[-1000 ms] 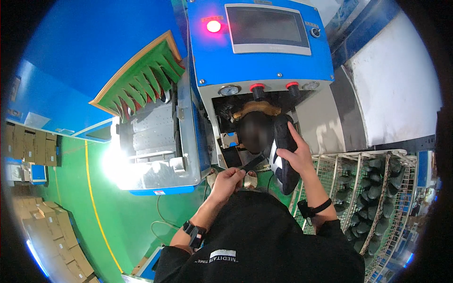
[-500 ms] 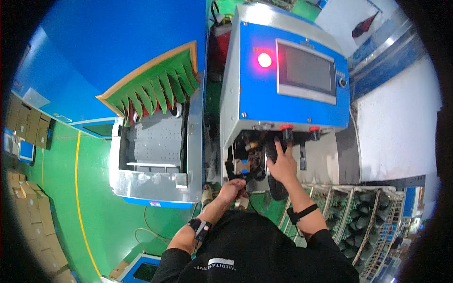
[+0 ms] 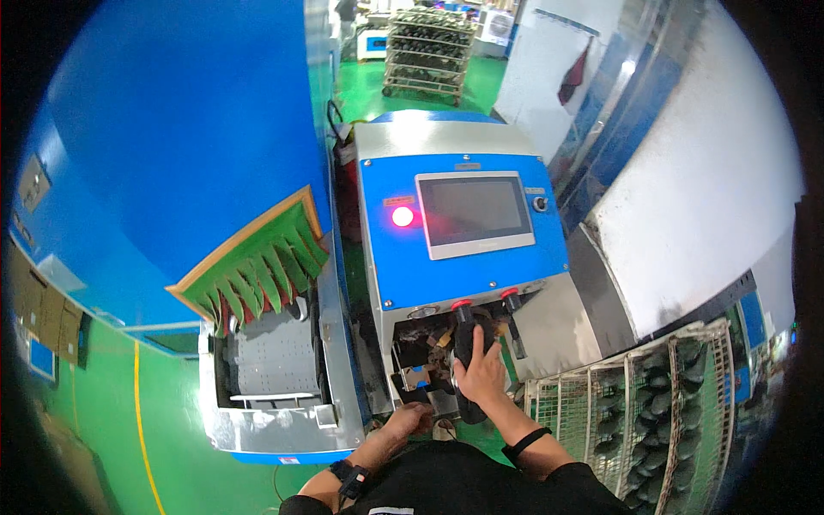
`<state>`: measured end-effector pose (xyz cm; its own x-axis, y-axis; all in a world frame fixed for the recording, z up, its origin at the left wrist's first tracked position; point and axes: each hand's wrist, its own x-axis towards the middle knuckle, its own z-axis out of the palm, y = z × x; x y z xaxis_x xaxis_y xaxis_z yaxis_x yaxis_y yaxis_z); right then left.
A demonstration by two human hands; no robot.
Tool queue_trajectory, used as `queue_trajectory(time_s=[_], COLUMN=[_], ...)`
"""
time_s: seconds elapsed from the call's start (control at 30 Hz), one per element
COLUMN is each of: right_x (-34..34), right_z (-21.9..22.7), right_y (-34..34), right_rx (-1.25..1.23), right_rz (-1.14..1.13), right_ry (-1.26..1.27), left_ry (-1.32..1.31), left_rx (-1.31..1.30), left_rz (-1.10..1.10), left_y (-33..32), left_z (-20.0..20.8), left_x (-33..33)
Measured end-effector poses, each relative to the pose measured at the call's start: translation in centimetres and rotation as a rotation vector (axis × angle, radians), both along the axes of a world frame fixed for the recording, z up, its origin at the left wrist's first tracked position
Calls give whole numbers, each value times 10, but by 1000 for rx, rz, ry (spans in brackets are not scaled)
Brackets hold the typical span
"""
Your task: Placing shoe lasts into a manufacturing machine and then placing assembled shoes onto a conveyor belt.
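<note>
My right hand (image 3: 484, 371) grips a long black shoe (image 3: 464, 371) from its right side, the fingers laid along it. The shoe stands nearly upright at the open front of a blue and grey machine (image 3: 386, 266), just below its panel. My left hand (image 3: 412, 421) is at the lower left of this opening, its fingers curled in. Whatever those fingers hold, if anything, is hidden. Inside the opening, a small metal bracket (image 3: 416, 378) sits just above my left hand. A red lamp (image 3: 402, 216) glows beside the dark screen (image 3: 476, 213).
On the left stands a conveyor (image 3: 270, 359) with green flaps (image 3: 257, 275) over its mouth. A wire rack (image 3: 631, 378) of dark shoes is at my right. Another loaded rack (image 3: 429, 56) stands far off. Two black knobs with red collars, including one knob (image 3: 511, 300), jut from the machine.
The view has tilted up, so the machine appears lower and the far rack shows. My right hand still grips the shoe; my left hand stays low by the opening.
</note>
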<state>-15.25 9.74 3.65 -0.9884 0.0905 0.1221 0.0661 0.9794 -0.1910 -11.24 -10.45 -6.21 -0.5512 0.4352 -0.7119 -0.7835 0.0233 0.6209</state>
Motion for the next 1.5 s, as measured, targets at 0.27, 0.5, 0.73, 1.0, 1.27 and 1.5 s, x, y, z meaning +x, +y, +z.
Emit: queue_trajectory(time_s=[0.27, 0.5, 0.73, 1.0, 1.27, 1.5], right_x=[121, 191, 124, 129, 275, 351], right_z=[-10, 65, -40, -30, 59, 59], right_y=[16, 29, 30, 42, 222, 348], right_rx=[-215, -397, -1085, -1916, -1931, -2283], right_rz=[94, 265, -323, -254, -426, -70], right_ry=[247, -153, -284, -1, 449, 874], left_ry=[-124, -327, -304, 22, 1078, 988], left_rx=[309, 437, 374, 19, -447, -379], left_rz=[-195, -357, -270, -282, -674, -718], left_y=[14, 28, 2, -64, 90, 145], left_z=[49, 22, 14, 23, 154, 170], left_x=[4, 35, 37, 29, 68, 90])
